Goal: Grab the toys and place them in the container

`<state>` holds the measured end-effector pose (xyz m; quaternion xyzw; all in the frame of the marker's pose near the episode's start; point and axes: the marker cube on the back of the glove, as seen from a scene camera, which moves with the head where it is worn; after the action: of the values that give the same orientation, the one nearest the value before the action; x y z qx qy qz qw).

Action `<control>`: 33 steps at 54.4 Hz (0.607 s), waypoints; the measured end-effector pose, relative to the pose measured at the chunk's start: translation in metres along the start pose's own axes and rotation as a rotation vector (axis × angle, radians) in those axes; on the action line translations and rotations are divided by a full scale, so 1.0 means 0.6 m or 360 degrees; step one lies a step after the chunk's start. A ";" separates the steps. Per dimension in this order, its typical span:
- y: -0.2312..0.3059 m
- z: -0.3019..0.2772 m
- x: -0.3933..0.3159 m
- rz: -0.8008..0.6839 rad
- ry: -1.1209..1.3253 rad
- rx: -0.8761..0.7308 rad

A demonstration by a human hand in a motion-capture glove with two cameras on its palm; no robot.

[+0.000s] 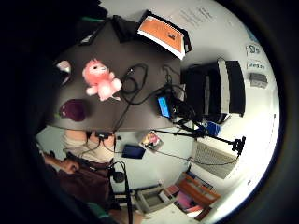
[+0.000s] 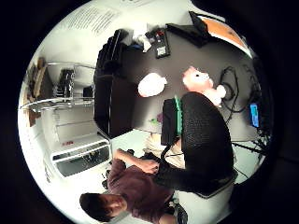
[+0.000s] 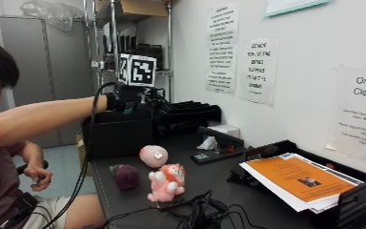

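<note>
My gloved right hand is raised at arm's length above the black container at the far left end of the dark table. On the table lie three toys: a pink plush animal, a pale pink round toy and a dark purple toy. All three sit on the table in front of the container, well below the hand. The glove fills much of the thumb side view, with a green sliver beside it that I cannot identify.
A tangle of black cables lies near the plush at the table's front. A black tray with orange-covered papers stands at the right. A black power strip and crumpled tissue lie by the wall. Metal shelving rises behind the container.
</note>
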<state>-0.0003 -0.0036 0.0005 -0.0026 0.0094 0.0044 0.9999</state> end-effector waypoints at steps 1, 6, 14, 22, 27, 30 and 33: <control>-0.001 0.000 0.001 -0.0001 0.0002 -0.0002; -0.005 -0.001 0.012 -0.0017 0.0014 -0.0028; -0.026 0.007 0.017 -0.0007 0.0033 -0.0080; -0.063 0.040 0.023 0.0097 0.0045 -0.0176; -0.092 0.081 0.032 0.0140 0.0049 -0.0201; -0.107 0.110 0.032 0.0143 0.0016 -0.0207; -0.120 0.147 0.034 0.0128 0.0026 -0.0228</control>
<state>0.0222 -0.0751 0.0884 -0.0736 0.0172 0.0451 0.9961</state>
